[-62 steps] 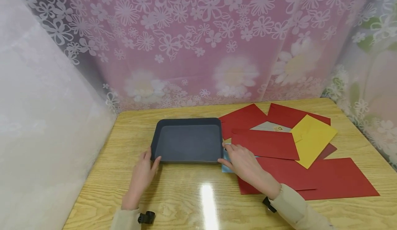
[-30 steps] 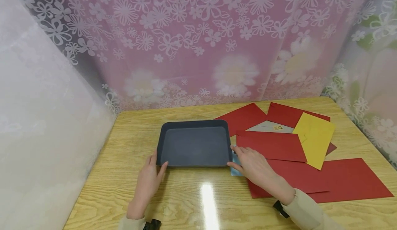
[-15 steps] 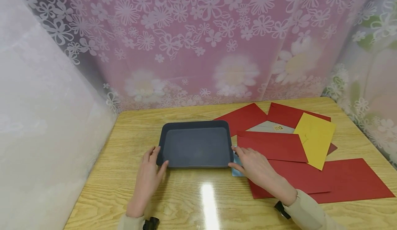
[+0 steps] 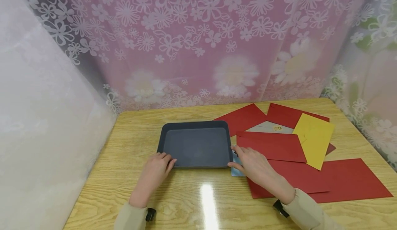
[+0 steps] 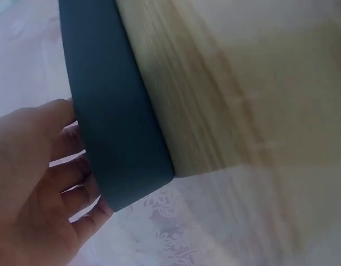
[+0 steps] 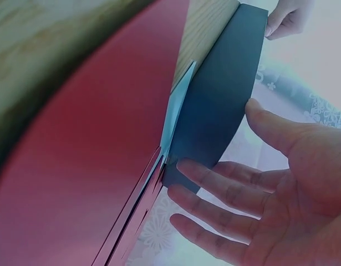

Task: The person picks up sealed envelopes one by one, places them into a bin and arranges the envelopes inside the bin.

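Observation:
A dark grey rectangular tray [image 4: 196, 146] lies on the wooden table, left of a spread of envelopes. My left hand [image 4: 155, 169] holds its near-left corner, fingers hooked over the rim; in the left wrist view the fingertips go out of sight behind the rim. At the near-right corner, my right hand [image 4: 252, 163] touches the tray. Its thumb meets the rim, while its other fingers reach out fairly straight beside the side wall [image 6: 217, 94] in the right wrist view. A light blue flat piece [image 4: 237, 168] shows partly beneath my right hand.
Several red envelopes [image 4: 273, 146] overlap on the right side of the table [image 4: 186, 202], with a yellow envelope [image 4: 314, 137] on top and a grey one [image 4: 263, 127] beneath. One red envelope [image 4: 243, 118] reaches the tray's far-right corner. A flowered curtain [image 4: 192, 51] hangs behind.
The tray shifted right and slightly nearer, and some envelopes on the right shifted along. My left hand then moved from the left side onto the near-left rim. My right hand stayed at its corner.

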Motion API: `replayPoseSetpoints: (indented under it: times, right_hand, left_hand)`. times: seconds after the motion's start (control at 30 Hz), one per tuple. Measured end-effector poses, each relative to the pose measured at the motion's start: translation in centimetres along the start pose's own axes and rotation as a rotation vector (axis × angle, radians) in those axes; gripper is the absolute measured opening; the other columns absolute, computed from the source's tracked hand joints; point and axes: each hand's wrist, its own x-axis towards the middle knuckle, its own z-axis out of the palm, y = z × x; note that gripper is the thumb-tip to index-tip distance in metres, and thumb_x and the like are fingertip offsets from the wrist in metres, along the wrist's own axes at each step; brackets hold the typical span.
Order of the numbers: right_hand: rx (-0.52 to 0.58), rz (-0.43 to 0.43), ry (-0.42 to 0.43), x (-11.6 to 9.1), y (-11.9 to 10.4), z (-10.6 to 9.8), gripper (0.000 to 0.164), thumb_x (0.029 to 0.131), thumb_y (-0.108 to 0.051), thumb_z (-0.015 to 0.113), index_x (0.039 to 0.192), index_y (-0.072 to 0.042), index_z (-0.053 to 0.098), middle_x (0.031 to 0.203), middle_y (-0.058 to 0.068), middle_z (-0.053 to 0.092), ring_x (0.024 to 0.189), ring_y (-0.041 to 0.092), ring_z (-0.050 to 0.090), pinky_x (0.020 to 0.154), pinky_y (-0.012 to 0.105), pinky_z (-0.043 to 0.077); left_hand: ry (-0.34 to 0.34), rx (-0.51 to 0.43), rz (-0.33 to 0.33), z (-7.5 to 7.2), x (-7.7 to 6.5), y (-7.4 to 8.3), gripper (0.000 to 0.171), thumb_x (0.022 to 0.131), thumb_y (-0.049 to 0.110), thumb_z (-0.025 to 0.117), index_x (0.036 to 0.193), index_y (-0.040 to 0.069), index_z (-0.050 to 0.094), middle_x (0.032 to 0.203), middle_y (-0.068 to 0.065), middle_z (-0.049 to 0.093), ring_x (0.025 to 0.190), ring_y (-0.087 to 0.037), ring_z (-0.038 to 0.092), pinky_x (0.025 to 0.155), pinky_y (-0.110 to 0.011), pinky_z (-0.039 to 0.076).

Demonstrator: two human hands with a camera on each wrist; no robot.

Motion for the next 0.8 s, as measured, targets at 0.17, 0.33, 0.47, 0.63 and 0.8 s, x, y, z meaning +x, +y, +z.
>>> replayPoseSetpoints:
  times: [0.17, 0.33, 0.47, 0.63, 0.8]
  right_hand:
    - [0.010, 0.001, -0.004, 0.2, 0.1, 0.1, 0.058, 0.085, -0.036, 0.081, 0.126, 0.000, 0.061, 0.091, 0.010, 0.072, 0.077, 0.022, 0.069, 0.062, 0.034, 0.055]
    - [0.014, 0.000, -0.001, 0.3, 0.1, 0.2, 0.059, 0.086, -0.035, 0.080, 0.128, 0.000, 0.060, 0.091, 0.010, 0.072, 0.076, 0.023, 0.068, 0.061, 0.033, 0.054]
    - [0.000, -0.011, 0.008, 0.3, 0.1, 0.3, 0.060, 0.085, -0.036, 0.081, 0.128, 0.000, 0.061, 0.087, 0.009, 0.071, 0.071, 0.020, 0.066, 0.057, 0.029, 0.051]
    - [-0.015, -0.010, -0.006, 0.3, 0.4, -0.2, 0.059, 0.086, -0.036, 0.080, 0.131, -0.002, 0.062, 0.094, 0.009, 0.072, 0.079, 0.023, 0.068, 0.059, 0.030, 0.053]
    - [0.008, 0.042, 0.000, 0.2, 1.7, -1.3, 0.054, 0.087, -0.033, 0.080, 0.131, -0.006, 0.065, 0.112, 0.016, 0.071, 0.096, 0.033, 0.069, 0.071, 0.041, 0.059]
  left_hand:
    - [-0.048, 0.010, -0.012, 0.3, 0.1, -0.3, 0.018, 0.095, 0.020, 0.072, 0.081, 0.008, 0.070, 0.075, -0.004, 0.064, 0.072, -0.023, 0.059, 0.075, -0.040, 0.052]
    - [-0.066, 0.034, -0.024, 0.5, 0.1, -0.4, 0.017, 0.097, 0.018, 0.067, 0.085, 0.007, 0.070, 0.077, -0.004, 0.064, 0.075, -0.024, 0.057, 0.076, -0.042, 0.050]
    - [-0.072, 0.048, -0.017, 0.5, 0.2, -0.3, 0.017, 0.098, 0.015, 0.065, 0.083, 0.008, 0.067, 0.073, -0.003, 0.060, 0.071, -0.023, 0.051, 0.073, -0.040, 0.046]
    - [-0.093, 0.034, -0.040, 0.3, 0.3, -0.3, 0.017, 0.098, 0.013, 0.064, 0.082, 0.008, 0.065, 0.073, -0.003, 0.058, 0.070, -0.022, 0.049, 0.073, -0.039, 0.044]
    - [-0.150, 0.011, -0.078, 0.1, 0.4, -0.2, 0.018, 0.098, 0.013, 0.063, 0.080, 0.011, 0.063, 0.070, 0.000, 0.054, 0.067, -0.019, 0.044, 0.071, -0.037, 0.040]
